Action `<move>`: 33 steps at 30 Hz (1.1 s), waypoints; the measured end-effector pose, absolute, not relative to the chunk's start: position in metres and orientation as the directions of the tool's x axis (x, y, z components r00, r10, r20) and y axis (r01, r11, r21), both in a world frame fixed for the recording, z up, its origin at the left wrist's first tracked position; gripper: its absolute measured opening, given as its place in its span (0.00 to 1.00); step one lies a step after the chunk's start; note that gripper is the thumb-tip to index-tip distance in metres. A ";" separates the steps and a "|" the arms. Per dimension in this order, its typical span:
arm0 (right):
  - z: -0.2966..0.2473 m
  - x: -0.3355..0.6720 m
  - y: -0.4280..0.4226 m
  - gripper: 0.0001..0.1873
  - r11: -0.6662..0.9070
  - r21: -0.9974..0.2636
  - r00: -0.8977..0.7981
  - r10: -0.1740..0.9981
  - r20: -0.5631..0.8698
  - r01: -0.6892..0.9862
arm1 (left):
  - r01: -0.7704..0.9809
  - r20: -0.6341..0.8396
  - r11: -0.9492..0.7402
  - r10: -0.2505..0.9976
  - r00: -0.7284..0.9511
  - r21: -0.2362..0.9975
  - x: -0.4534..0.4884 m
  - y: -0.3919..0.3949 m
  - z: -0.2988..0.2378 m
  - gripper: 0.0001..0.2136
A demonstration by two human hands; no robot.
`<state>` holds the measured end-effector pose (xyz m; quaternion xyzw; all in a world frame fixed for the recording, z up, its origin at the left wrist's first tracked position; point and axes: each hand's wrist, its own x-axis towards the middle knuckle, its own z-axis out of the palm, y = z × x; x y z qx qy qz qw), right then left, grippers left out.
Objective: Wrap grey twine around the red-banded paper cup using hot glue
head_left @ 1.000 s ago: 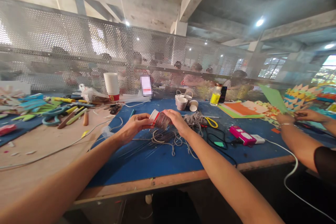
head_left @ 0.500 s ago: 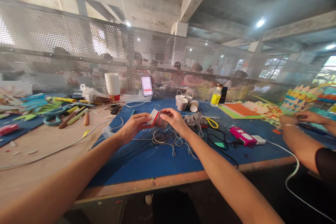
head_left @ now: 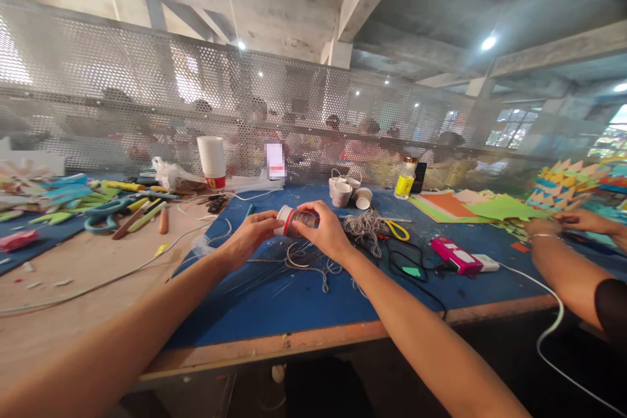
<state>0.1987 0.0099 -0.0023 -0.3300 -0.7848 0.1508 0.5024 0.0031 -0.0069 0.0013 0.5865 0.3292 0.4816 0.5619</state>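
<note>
Both my hands hold a small paper cup (head_left: pixel 292 221) wrapped in grey string, tipped on its side above the blue table mat (head_left: pixel 304 300). My left hand (head_left: pixel 249 235) grips its white and red rim end. My right hand (head_left: pixel 326 230) closes over the wrapped body from the right. Loose grey string (head_left: pixel 313 261) trails from the cup onto the mat, and a bundle of the same string (head_left: pixel 365 227) lies just right of my right hand.
Wrapped cups (head_left: pixel 345 191), a yellow bottle (head_left: pixel 404 183), yellow scissors (head_left: pixel 394 228), a pink device (head_left: pixel 453 253) with cables and coloured paper (head_left: pixel 470 206) lie beyond. A stack of paper cups (head_left: pixel 211 160) and tools (head_left: pixel 132 212) sit left. Another person's hands (head_left: pixel 563 225) work at right. A perforated screen (head_left: pixel 147 104) backs the table.
The cup has turned in my hands and now lies more level. The person at right has lowered a green sheet onto the paper pile.
</note>
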 end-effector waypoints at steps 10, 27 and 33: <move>-0.004 0.197 0.010 0.14 0.749 -0.548 -0.315 0.658 0.685 0.373 | -0.169 0.180 -0.143 0.956 0.231 0.975 0.003 -0.006 -0.001 0.07; -0.009 0.198 0.013 0.12 0.725 -0.579 -0.317 0.686 0.655 0.373 | -0.093 0.173 -0.150 0.923 0.345 0.984 0.004 -0.009 0.001 0.10; -0.008 0.197 0.011 0.12 0.734 -0.562 -0.324 0.676 0.662 0.381 | -0.090 0.193 -0.172 0.912 0.362 0.981 0.006 -0.011 0.002 0.09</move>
